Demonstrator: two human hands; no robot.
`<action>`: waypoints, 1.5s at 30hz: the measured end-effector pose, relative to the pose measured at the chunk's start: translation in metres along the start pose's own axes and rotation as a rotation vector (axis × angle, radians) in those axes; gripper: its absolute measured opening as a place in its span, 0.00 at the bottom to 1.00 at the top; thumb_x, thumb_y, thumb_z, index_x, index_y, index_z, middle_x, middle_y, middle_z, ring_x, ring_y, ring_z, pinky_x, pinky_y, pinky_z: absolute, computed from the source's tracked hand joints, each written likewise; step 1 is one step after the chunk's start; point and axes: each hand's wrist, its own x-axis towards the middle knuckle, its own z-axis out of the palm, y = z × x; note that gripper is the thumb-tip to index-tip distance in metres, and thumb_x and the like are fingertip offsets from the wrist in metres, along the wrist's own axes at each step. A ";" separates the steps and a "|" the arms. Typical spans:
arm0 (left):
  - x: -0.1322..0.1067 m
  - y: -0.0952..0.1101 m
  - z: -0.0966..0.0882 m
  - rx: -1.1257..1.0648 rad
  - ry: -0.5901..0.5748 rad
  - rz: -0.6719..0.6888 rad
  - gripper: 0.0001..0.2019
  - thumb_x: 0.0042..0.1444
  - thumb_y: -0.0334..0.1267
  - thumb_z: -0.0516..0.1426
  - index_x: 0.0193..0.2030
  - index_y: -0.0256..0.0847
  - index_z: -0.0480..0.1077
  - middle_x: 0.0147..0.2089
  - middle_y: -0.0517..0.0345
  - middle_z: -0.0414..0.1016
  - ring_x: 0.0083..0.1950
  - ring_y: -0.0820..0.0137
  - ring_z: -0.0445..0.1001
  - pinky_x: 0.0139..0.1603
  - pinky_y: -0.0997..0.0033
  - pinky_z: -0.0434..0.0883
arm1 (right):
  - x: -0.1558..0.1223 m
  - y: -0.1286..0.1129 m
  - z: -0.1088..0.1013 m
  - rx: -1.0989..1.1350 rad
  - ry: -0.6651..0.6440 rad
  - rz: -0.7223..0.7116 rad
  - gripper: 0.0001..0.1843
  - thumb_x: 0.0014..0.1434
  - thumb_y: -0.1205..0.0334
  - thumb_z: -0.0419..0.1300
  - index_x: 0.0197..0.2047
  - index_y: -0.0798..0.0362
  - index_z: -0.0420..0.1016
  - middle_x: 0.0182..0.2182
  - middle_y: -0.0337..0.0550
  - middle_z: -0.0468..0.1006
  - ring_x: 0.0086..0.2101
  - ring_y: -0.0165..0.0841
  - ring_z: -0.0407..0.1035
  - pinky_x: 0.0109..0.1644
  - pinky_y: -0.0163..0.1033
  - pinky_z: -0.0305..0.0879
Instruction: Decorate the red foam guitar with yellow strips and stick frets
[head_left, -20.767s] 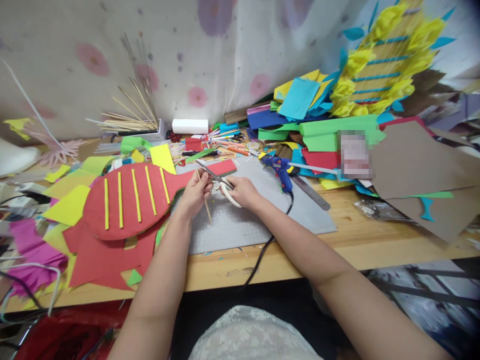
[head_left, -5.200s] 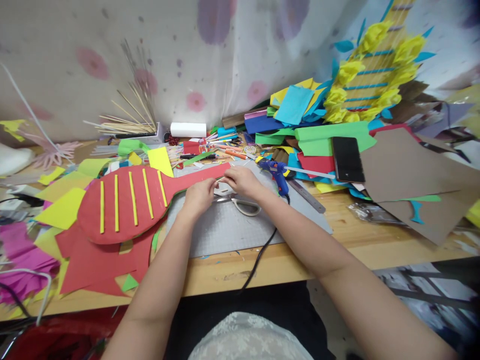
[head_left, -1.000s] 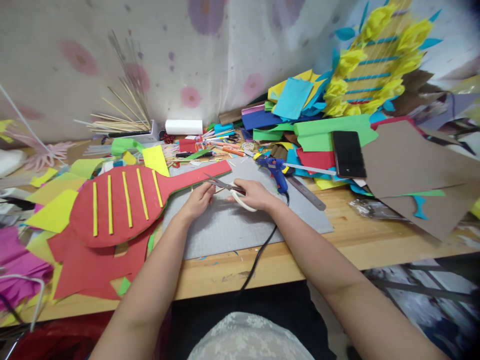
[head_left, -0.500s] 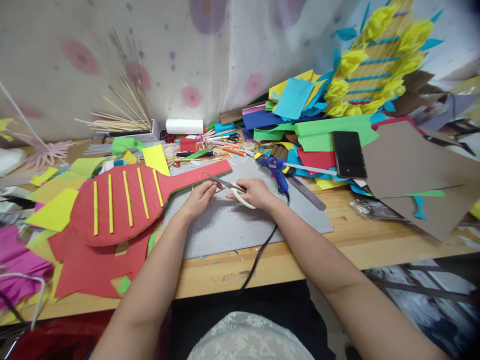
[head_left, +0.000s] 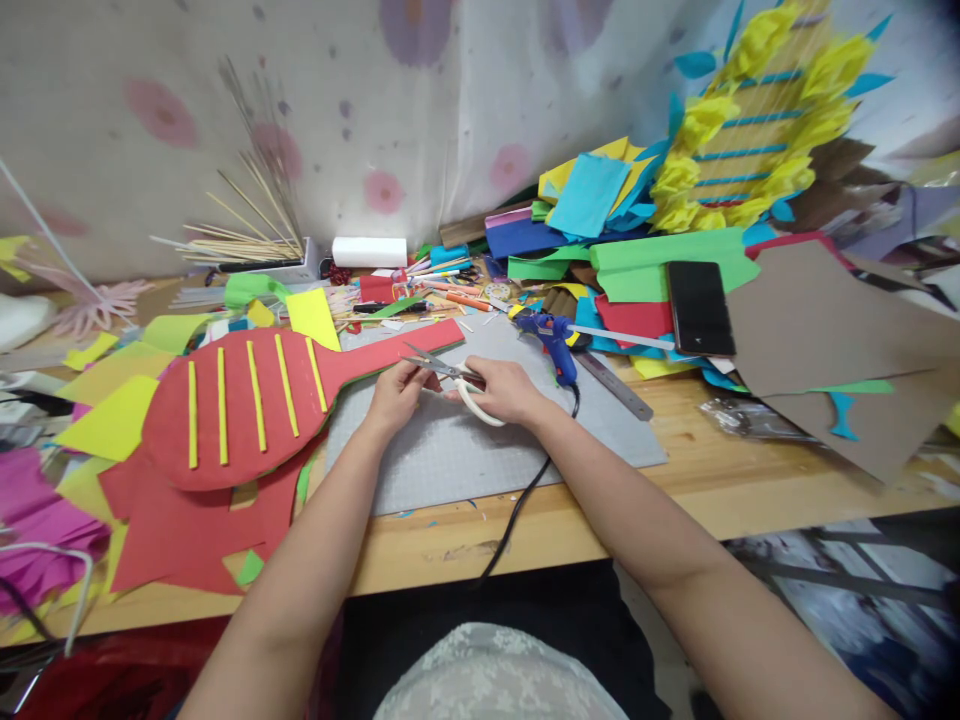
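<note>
My right hand (head_left: 504,388) grips a pair of scissors (head_left: 471,398) by the white handles. Their blades point left and are parted, reaching over the fingers of my left hand (head_left: 396,395). That hand is closed in a pinch; a small reddish-brown piece (head_left: 433,382) shows at its fingertips, though much of it is hidden. Both hands are above a grey cutting mat (head_left: 450,460). Just behind them runs the narrow neck of a red guitar-shaped cutout (head_left: 240,440), which lies at the left with several yellow strips across its round body.
A blue glue gun (head_left: 553,345) with a black cord and a metal ruler (head_left: 616,388) lie right of my hands. Farther right are a phone (head_left: 700,308) and brown sheets (head_left: 832,320). Coloured scraps cover the left side; sticks (head_left: 247,240) stand behind. A yellow-flowered craft piece (head_left: 750,130) leans at the back.
The scissor blades have parted wider and the handles have spread. My left hand has shifted slightly left, still pinched on the small piece.
</note>
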 end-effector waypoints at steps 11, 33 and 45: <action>-0.002 -0.001 -0.003 0.079 0.035 0.027 0.10 0.54 0.38 0.51 0.26 0.38 0.69 0.24 0.59 0.74 0.28 0.73 0.72 0.36 0.72 0.68 | 0.000 -0.005 0.002 0.048 -0.036 0.038 0.22 0.52 0.39 0.52 0.28 0.51 0.64 0.24 0.38 0.70 0.24 0.28 0.58 0.28 0.33 0.45; -0.001 0.004 -0.004 0.045 -0.010 0.056 0.12 0.55 0.41 0.51 0.25 0.39 0.68 0.20 0.63 0.69 0.25 0.75 0.67 0.34 0.75 0.65 | 0.005 0.007 0.006 0.134 0.052 0.021 0.24 0.51 0.40 0.54 0.21 0.54 0.64 0.18 0.35 0.64 0.22 0.25 0.53 0.27 0.32 0.44; 0.000 -0.006 0.001 -0.082 -0.100 -0.004 0.12 0.57 0.44 0.49 0.33 0.38 0.67 0.23 0.63 0.68 0.24 0.75 0.69 0.34 0.72 0.68 | 0.000 0.007 -0.002 0.099 0.007 0.039 0.22 0.49 0.40 0.55 0.27 0.53 0.66 0.22 0.35 0.66 0.23 0.26 0.55 0.28 0.31 0.45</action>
